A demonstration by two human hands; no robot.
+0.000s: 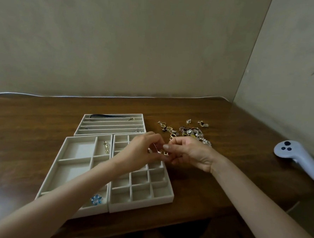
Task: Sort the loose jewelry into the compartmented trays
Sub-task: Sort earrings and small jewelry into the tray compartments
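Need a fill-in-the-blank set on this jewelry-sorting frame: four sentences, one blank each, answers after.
1. The long-slot tray sits ____ the other two trays.
2. The large-compartment tray sits to the ____ of the small-grid tray.
3. The flower piece in the large-compartment tray is ____.
4. The left hand and right hand pinch a small gold piece above the ____ tray.
Answers: behind; left; blue; small-grid.
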